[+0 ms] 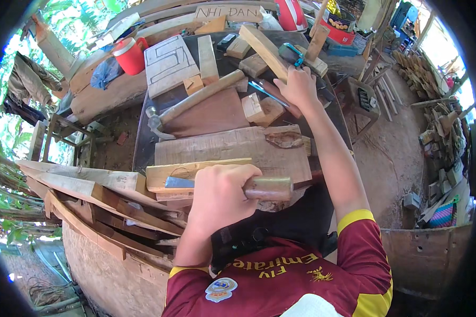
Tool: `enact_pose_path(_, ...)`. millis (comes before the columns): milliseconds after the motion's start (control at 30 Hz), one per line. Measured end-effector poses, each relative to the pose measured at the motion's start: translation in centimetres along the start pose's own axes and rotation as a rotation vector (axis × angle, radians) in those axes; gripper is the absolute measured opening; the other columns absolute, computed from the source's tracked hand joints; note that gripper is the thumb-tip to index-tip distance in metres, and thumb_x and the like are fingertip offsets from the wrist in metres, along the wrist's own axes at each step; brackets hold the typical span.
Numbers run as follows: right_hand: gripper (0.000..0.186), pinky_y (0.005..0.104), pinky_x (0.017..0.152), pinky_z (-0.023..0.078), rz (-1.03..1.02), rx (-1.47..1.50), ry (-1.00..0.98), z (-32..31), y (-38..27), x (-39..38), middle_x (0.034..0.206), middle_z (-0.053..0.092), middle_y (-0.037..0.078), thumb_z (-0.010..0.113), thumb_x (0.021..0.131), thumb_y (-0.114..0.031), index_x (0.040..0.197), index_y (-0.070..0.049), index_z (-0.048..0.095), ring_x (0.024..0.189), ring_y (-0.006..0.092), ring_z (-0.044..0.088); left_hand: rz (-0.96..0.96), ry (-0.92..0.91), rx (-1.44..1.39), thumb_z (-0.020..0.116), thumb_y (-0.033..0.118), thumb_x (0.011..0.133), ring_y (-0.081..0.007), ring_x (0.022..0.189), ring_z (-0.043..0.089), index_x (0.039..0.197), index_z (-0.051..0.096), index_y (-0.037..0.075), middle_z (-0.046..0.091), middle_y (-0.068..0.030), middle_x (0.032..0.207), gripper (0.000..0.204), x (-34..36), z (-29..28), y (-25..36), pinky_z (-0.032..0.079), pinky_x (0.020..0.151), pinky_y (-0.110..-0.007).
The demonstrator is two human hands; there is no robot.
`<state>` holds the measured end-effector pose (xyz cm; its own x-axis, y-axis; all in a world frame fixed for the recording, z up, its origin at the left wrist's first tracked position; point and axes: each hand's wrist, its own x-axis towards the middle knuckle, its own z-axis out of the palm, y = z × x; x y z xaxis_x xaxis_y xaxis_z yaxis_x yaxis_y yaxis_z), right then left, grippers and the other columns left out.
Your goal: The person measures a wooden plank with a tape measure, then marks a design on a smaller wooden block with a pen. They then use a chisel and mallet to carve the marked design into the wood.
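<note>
My left hand (222, 195) is wrapped round the thick wooden handle (269, 188) of what looks like a chisel. Its flat bluish blade (179, 182) sticks out on the left, over a narrow yellowish board (195, 169). Farther off, my stretched right arm ends in my right hand (300, 89), closed around the near end of a pale wooden strip (264, 50). Its fingertips are partly hidden. Just beyond those fingers is a black and turquoise tape measure (292, 54). Blue pens (264, 92) lie to the left of that hand.
A hammer (195, 103) lies across a reddish-brown board (211, 116). Nearer me is a wide rough plank (232, 150). Several wood blocks, a board with drawn lines (170, 63) and a red jug (128, 55) stand farther back. Long timbers (106, 198) lean at the left.
</note>
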<state>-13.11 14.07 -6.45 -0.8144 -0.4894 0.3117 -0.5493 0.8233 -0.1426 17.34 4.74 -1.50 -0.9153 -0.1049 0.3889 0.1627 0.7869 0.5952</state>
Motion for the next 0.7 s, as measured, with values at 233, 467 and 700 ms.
enact_pose_path(233, 0.048, 0.0529, 0.091, 0.049, 0.033, 0.029, 0.089, 0.5, -1.0, -0.4, 0.108, 0.068, 0.021, 0.076, 0.08, -0.032, 0.114, -0.002, 0.061, 0.111, 0.0386, 0.059, -0.011, -0.056, 0.035, 0.072, 0.007, 0.058, -0.0306, 0.07, 0.067, 0.087, 0.07, 0.01, 0.068, -0.0105, 0.074, 0.029, -0.4, 0.5, -0.5, 0.052, 0.06, -0.038)
enact_pose_path(467, 0.06, 0.0508, 0.091, 0.05, 0.08, -0.026, 0.076, 1.2, -1.8, -0.3, 0.108, 0.068, 0.023, 0.076, 0.08, -0.031, 0.126, -0.002, 0.054, 0.108, 0.04, 0.062, -0.022, -0.126, 0.146, 0.074, 0.011, 0.057, -0.0301, 0.073, 0.068, 0.092, 0.068, 0.011, 0.069, -0.0082, 0.079, 0.036, -1.0, 1.6, -0.8, 0.051, 0.061, -0.041)
enact_pose_path(700, 0.058, 0.0454, 0.087, 0.054, 0.067, 0.057, 0.213, 2.7, -0.1, 1.1, 0.11, 0.065, 0.023, 0.081, 0.073, -0.018, 0.121, -0.002, 0.052, 0.103, 0.039, 0.064, -0.002, -0.149, 0.146, 0.075, 0.011, 0.057, -0.031, 0.07, 0.066, 0.091, 0.066, 0.011, 0.066, -0.0085, 0.074, 0.035, -0.9, 1.7, -0.8, 0.05, 0.058, -0.042)
